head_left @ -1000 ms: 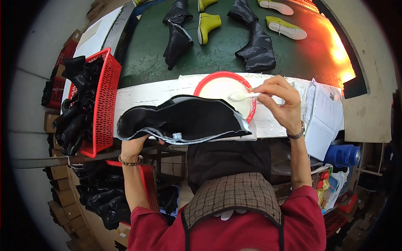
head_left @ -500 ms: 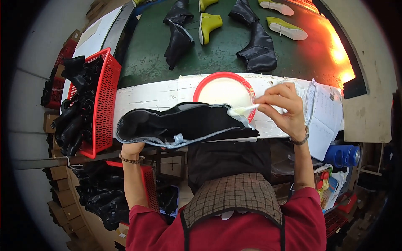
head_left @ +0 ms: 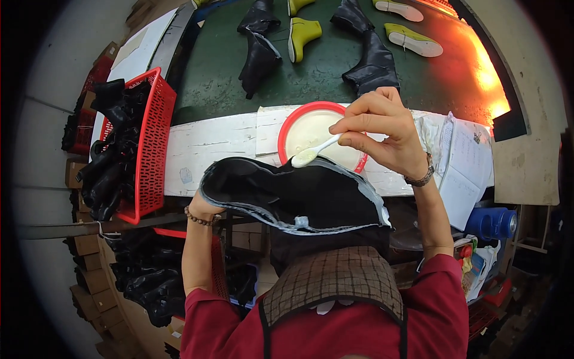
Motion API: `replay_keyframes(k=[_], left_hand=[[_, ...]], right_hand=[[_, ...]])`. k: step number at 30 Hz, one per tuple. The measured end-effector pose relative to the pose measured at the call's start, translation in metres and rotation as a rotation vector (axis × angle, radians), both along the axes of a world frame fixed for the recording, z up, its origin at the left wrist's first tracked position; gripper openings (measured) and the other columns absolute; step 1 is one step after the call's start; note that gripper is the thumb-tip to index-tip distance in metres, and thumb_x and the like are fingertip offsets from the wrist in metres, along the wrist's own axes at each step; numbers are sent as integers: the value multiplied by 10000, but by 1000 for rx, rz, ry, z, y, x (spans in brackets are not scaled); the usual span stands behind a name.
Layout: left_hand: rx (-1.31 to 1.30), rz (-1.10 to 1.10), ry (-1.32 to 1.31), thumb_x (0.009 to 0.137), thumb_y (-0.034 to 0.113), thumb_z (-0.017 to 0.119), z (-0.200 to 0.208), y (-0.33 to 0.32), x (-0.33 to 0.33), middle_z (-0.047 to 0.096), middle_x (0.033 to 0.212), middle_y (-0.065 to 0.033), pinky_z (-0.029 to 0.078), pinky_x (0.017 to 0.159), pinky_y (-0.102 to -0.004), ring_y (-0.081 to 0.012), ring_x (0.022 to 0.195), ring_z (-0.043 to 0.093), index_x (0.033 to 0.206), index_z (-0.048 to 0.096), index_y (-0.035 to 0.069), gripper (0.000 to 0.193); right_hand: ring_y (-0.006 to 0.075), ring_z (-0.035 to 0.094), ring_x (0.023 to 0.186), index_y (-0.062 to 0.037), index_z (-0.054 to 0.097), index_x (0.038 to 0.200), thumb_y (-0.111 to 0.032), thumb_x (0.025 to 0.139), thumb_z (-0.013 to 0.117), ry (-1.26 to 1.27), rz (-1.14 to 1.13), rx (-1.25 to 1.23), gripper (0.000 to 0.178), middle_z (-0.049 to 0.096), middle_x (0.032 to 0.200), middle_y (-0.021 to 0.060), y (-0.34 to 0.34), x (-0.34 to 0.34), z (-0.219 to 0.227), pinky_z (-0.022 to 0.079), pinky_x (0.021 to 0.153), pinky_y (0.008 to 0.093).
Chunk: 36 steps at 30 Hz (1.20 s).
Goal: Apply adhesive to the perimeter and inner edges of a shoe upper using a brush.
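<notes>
My left hand (head_left: 205,206) grips the left, foot-shaped end of an unsoled black boot upper (head_left: 311,191); most of its fingers are hidden beneath. The upper is held with its open side facing up, showing a dark lining and a pale grey edge. In my right hand (head_left: 382,128), thumb and fingers pinch the thin handle of a small white brush (head_left: 306,157). Its whitish, wet-looking head lies at the upper's far edge. Just behind stands a red-rimmed bowl (head_left: 283,134) of cream-white liquid, partly covered by the upper and the brush.
A red basket (head_left: 156,119) full of black boot uppers stands at the left. On the green conveyor belt (head_left: 209,78) ahead lie black uppers and yellow-green boots (head_left: 305,37), with an orange glow at right. Papers (head_left: 469,161) and a blue bottle (head_left: 487,222) are on the right.
The brush has moved left from the upper's right end to the middle of its far edge. The upper has shifted right and nearer me, its right end tilting down.
</notes>
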<state>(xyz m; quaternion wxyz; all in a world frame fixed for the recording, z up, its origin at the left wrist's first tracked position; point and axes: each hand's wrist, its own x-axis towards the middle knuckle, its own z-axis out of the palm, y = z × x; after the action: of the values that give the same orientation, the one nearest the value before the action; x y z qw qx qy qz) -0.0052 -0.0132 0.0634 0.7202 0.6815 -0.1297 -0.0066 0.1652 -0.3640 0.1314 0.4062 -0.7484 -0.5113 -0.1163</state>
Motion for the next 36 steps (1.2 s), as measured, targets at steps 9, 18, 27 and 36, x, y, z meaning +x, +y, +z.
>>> replay_keyframes(k=[9,18,27,36], left_hand=[[126,-112,140,899,-81,695,16,-31,16,726,1067,-177,618,669,-387,-286,746,758,1333,557,-70,455],[-77,-293,611,859,-149,533,26,-58,14,679,1003,-155,649,701,-401,-325,770,775,1317,483,-100,464],[39,-319,151,895,-145,648,11,-42,10,705,1138,-219,645,684,-435,-342,790,766,1405,470,-76,545],[-64,43,-53,886,-60,769,-16,-5,-15,712,1230,-171,623,851,-399,-247,1079,699,1306,628,-33,444]], right_hand=[[101,573,786,-146,812,1014,-195,831,854,14,27,-14,194,687,899,-46,-9,-1,7,327,834,317],[113,567,777,-158,806,997,-209,832,854,-77,33,-32,179,677,897,-53,9,0,13,325,823,328],[144,586,781,-136,831,975,-198,742,898,-90,105,81,251,691,877,-16,14,2,9,373,869,343],[137,587,803,-110,826,969,-190,742,898,60,-11,83,252,694,878,-11,-28,-2,-26,360,876,348]])
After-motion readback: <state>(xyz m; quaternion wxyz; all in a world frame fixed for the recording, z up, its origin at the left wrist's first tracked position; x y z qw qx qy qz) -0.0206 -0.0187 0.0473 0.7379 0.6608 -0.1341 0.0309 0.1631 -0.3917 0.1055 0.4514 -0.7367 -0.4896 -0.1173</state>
